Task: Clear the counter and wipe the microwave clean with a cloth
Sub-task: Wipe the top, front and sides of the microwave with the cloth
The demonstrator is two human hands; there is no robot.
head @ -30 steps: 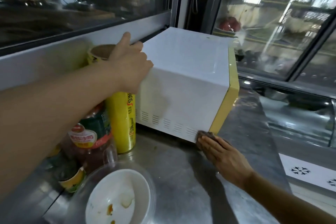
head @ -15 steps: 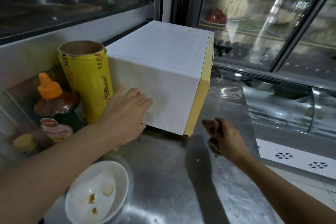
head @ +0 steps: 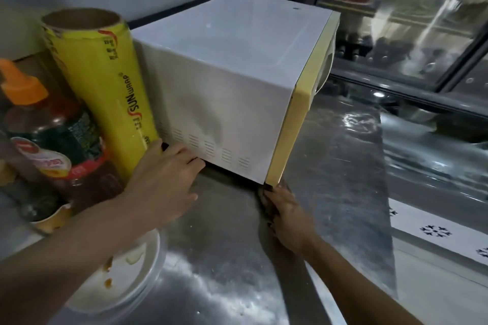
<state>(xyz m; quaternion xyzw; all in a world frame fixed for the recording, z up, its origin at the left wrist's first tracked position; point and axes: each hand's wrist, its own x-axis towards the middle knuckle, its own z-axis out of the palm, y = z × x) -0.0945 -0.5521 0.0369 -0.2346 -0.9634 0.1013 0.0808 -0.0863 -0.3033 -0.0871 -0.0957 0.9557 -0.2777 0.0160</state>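
A white microwave (head: 232, 66) with a pale yellow front stands on the steel counter (head: 330, 166), its side panel facing me. My left hand (head: 163, 182) lies at the lower left edge of that panel, fingertips tucked under the bottom edge. My right hand (head: 287, 216) presses a dark cloth (head: 265, 194) against the counter at the microwave's bottom front corner; most of the cloth is hidden under the fingers.
A tall yellow cling-wrap roll (head: 105, 82) leans against the microwave's left side. Sauce bottles (head: 52, 134) with an orange cap crowd the left. A used white bowl (head: 126, 280) sits under my left forearm. Glass display cases (head: 409, 21) stand behind and right.
My left hand has slid down from the microwave's top to its bottom edge. My right hand pulled away from the front corner with the cloth, then returned to that corner.
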